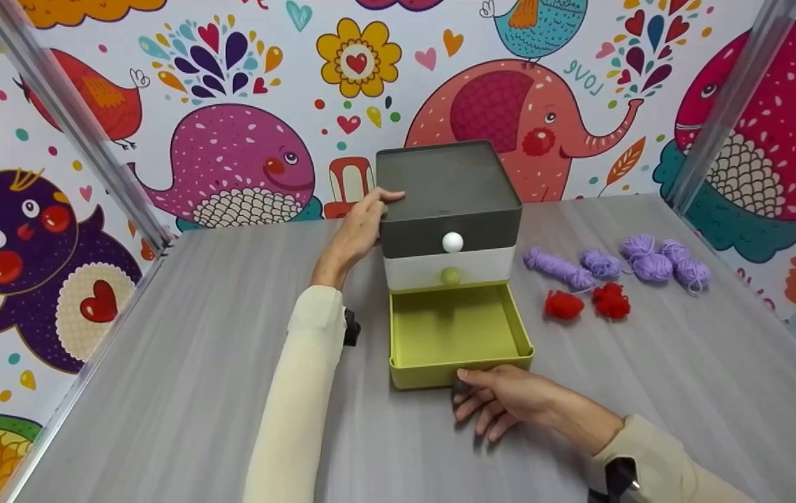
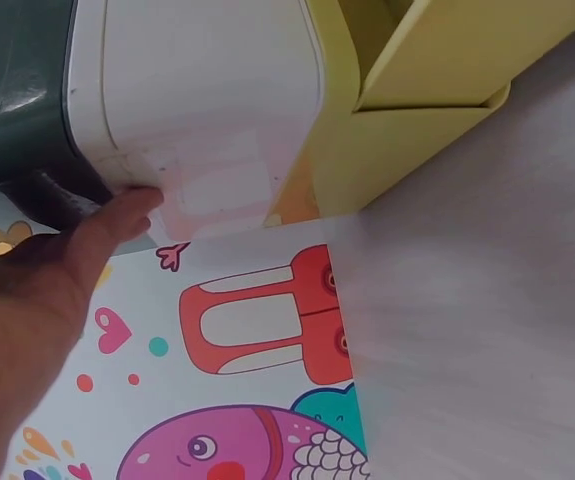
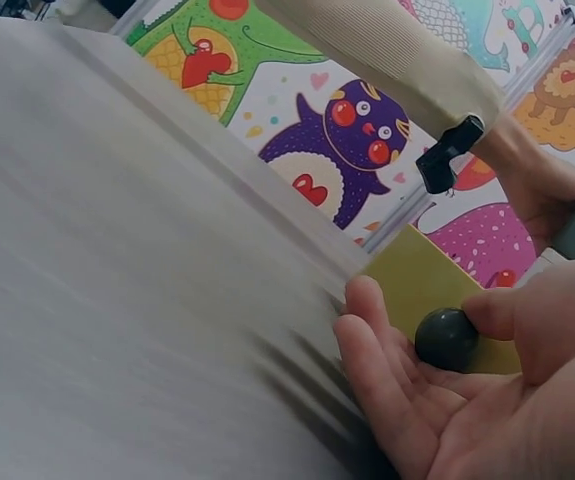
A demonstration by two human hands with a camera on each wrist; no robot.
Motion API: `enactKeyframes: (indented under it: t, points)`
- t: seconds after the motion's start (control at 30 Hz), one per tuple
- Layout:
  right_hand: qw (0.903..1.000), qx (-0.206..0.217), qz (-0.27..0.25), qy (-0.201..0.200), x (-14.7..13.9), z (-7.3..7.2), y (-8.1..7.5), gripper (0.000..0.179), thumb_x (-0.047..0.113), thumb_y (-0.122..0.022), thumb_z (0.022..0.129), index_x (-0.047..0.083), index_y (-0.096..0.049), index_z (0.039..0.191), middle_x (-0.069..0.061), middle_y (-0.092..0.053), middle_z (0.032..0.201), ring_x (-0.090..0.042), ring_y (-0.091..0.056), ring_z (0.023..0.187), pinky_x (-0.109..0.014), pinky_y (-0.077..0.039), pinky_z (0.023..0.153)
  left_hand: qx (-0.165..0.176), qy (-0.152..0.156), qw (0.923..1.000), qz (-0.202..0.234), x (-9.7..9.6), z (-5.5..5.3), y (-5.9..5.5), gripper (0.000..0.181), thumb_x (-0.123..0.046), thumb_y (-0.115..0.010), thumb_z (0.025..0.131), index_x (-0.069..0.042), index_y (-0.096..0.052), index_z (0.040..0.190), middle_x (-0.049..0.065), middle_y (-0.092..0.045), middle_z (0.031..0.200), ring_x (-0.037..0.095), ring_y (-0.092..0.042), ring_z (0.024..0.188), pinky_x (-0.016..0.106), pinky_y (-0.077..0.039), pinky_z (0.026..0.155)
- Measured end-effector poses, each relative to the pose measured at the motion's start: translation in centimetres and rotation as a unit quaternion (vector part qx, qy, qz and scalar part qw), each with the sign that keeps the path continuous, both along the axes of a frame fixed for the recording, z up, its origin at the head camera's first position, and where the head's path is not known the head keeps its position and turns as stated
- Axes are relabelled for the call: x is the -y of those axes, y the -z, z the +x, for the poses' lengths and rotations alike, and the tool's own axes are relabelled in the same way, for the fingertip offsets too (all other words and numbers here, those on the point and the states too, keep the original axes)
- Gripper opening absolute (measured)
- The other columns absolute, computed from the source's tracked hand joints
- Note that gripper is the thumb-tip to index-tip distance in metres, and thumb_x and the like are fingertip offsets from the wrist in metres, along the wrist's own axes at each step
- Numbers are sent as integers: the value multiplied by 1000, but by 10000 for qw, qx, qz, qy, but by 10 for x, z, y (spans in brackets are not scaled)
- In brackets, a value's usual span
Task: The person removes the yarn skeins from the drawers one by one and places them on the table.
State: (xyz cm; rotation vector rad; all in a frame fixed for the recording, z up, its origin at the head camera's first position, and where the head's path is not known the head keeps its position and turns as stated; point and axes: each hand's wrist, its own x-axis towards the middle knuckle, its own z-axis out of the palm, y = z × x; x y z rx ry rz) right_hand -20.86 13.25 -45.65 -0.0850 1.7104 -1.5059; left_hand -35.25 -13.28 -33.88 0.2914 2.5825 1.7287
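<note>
A small three-drawer box with a dark grey top stands mid-table. Its bottom yellow-green drawer is pulled out and bare inside, while the dark grey drawer and the white drawer above are closed. My left hand holds the box's upper left side, one finger lying over the top edge; in the left wrist view a fingertip presses the white side. At the front, my right hand has its thumb and fingers about the round dark knob of the pulled-out drawer.
Right of the box lie several purple yarn skeins and two red yarn bundles. A wall printed with cartoon animals closes off the table's back, with metal posts at the corners.
</note>
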Motion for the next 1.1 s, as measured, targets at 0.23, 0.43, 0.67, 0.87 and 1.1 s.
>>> enactKeyframes:
  t: [0.23, 0.43, 0.67, 0.87, 1.1]
  points:
    - [9999, -28, 105, 127, 2, -14, -1, 52, 51, -54, 98, 2, -66, 112, -2, -76, 96, -11, -66, 67, -27, -56, 61, -83, 29, 10000, 41, -2, -2, 0, 41, -25, -31, 103, -28, -59, 133, 7, -55, 125, 23, -53, 93, 41, -48, 87]
    - [9997, -56, 73, 225, 3, -28, -1, 50, 49, -53, 99, 2, -64, 113, -2, -76, 97, -11, -66, 68, -27, -56, 61, -128, 9, 9999, -4, -1, -2, 1, 41, -25, -31, 103, -27, -59, 134, 7, -55, 123, 23, -52, 90, 36, -46, 81]
    - [9996, -116, 43, 241, 7, -41, 1, 48, 46, -51, 101, 1, -64, 113, -4, -76, 100, -13, -67, 73, -28, -56, 64, -331, 124, 9994, -43, -1, -3, 1, 42, -24, -30, 103, -23, -58, 134, 6, -56, 136, 21, -53, 86, 39, -49, 80]
    - [9993, -110, -32, 350, 10, -51, 3, 46, 45, -52, 100, 2, -64, 112, -4, -76, 99, -13, -67, 74, -28, -56, 64, -196, 140, 9997, -11, -1, -3, 3, 42, -25, -30, 103, -26, -57, 135, 8, -56, 121, 22, -55, 89, 35, -49, 81]
    - [9987, -125, -122, 487, 14, -60, 5, 47, 45, -52, 101, 1, -63, 113, -4, -75, 99, -15, -68, 75, -30, -57, 66, -200, 56, 9998, 39, 0, -4, 4, 41, -24, -30, 104, -25, -58, 134, 8, -56, 118, 22, -55, 90, 31, -48, 79]
